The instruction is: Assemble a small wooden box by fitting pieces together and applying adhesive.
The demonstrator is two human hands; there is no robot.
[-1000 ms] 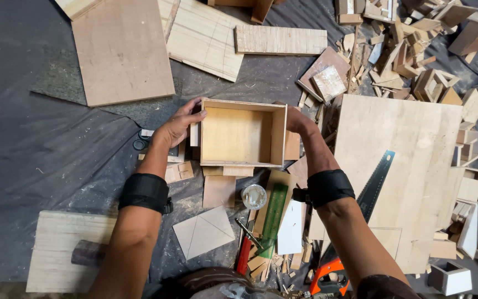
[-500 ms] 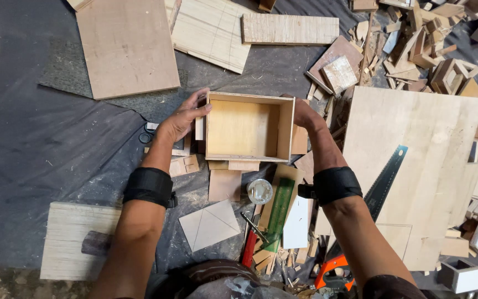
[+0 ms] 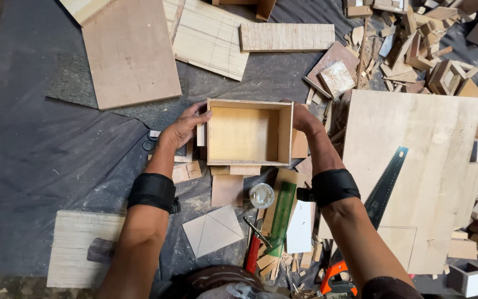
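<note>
Box: an open wooden box was seen at the middle of the dark sheet, its opening turned up toward the camera; nothing was seen inside, only the bare plywood bottom.
Left hand: the left hand was pressed against the box's left wall, its fingers grasping the upper left corner, with a small wood strip standing between palm and wall.
Right hand: the right hand was laid on the box's right wall, its fingers curled over the far right corner in a grasp; how tightly could not be told.
Wrists: a black band was worn on each forearm.
Near the box: small offcuts were lying just near of the box; a glass jar stood beside a green ruler, and what it held could not be told.
Right: a large plywood sheet was spread out, with a handsaw lying across its left edge.
Far: boards were lying flat, and a scrap pile was heaped at far right.
Other containers: a small white box was seen at near right, its inside dark and unclear.
Near left: a pale board was lying flat.
</note>
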